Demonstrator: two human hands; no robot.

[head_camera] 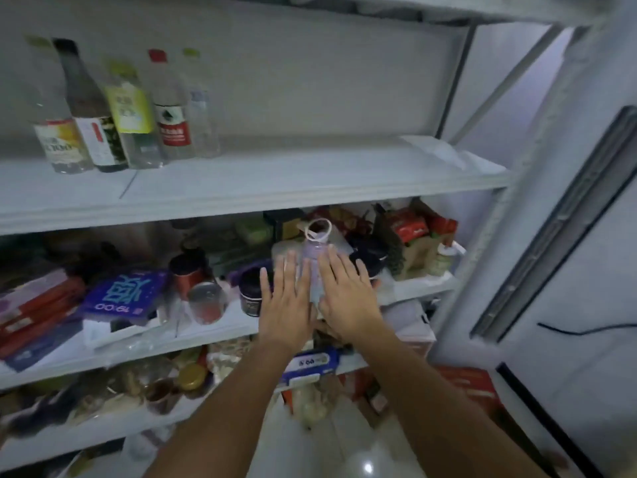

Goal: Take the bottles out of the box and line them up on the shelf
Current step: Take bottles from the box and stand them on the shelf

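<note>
A pale purple clear bottle [314, 260] with a loop handle on its cap is held upright between both my hands, in front of the cluttered middle shelf. My left hand [286, 301] presses its left side with straight fingers. My right hand [344, 298] presses its right side the same way. Several bottles [120, 112] stand in a row at the left end of the white upper shelf [310, 181]. The box is not in view.
The middle shelf holds a red can [188, 276], a dark jar [251, 294], a purple box [125, 294] and snack packets [413, 236]. Lower shelves are crowded with jars and bags. A white upright post [489, 236] and a wall panel stand at the right.
</note>
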